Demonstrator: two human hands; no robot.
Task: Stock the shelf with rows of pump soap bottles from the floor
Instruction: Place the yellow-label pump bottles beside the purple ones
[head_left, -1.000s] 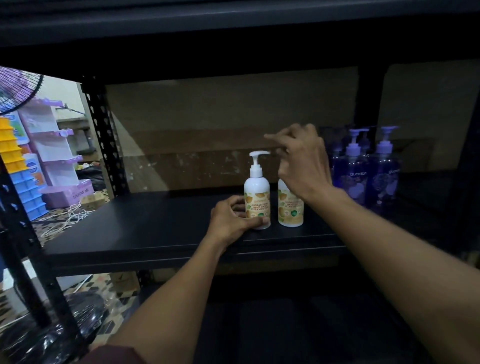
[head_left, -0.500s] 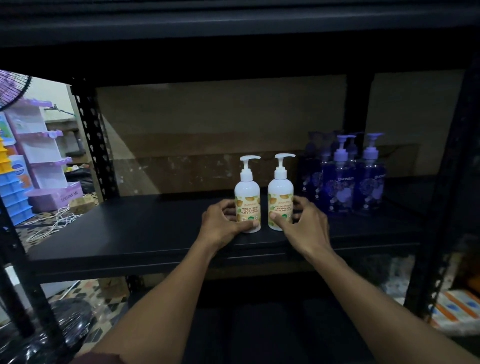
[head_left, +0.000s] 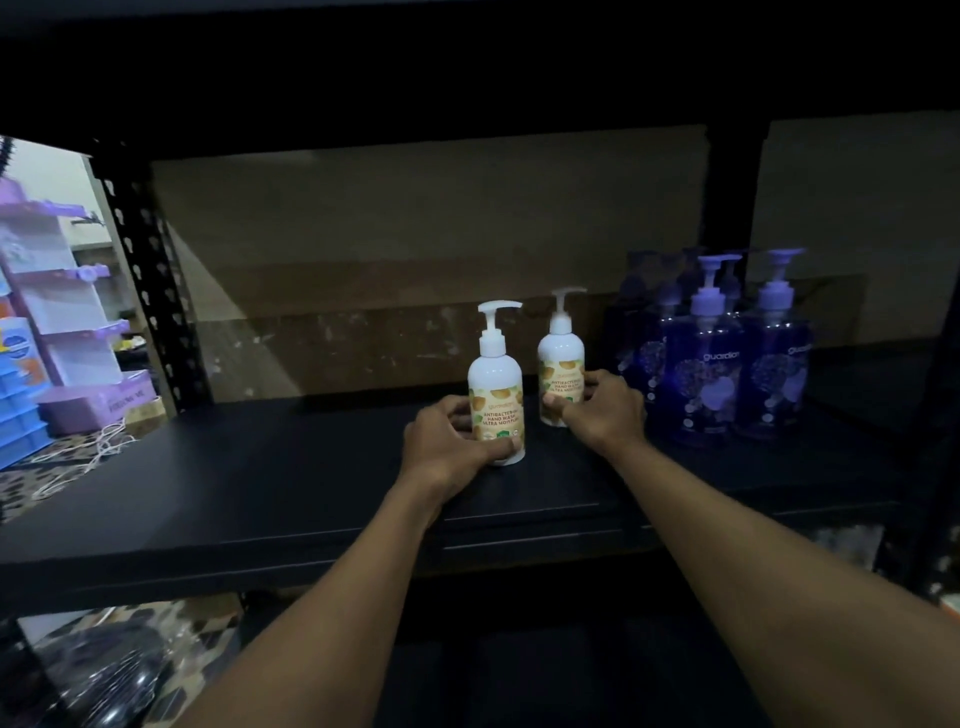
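Two white pump soap bottles with orange labels stand upright on the black shelf (head_left: 270, 478). My left hand (head_left: 447, 436) grips the base of the nearer, left white bottle (head_left: 494, 384). My right hand (head_left: 602, 408) grips the lower part of the right white bottle (head_left: 561, 358), which stands further back. To the right, several purple pump bottles (head_left: 709, 358) stand in rows near the shelf's back.
A black perforated upright post (head_left: 150, 291) frames the shelf on the left, another post (head_left: 727, 197) stands at the back right. Beyond the left post are purple and white display racks (head_left: 67, 306) and blue crates (head_left: 15, 415). White cable lies on the patterned floor (head_left: 78, 452).
My right hand came down from the pump top to the right white bottle's base, and that bottle now stands further back than the left one. My left hand has kept its hold.
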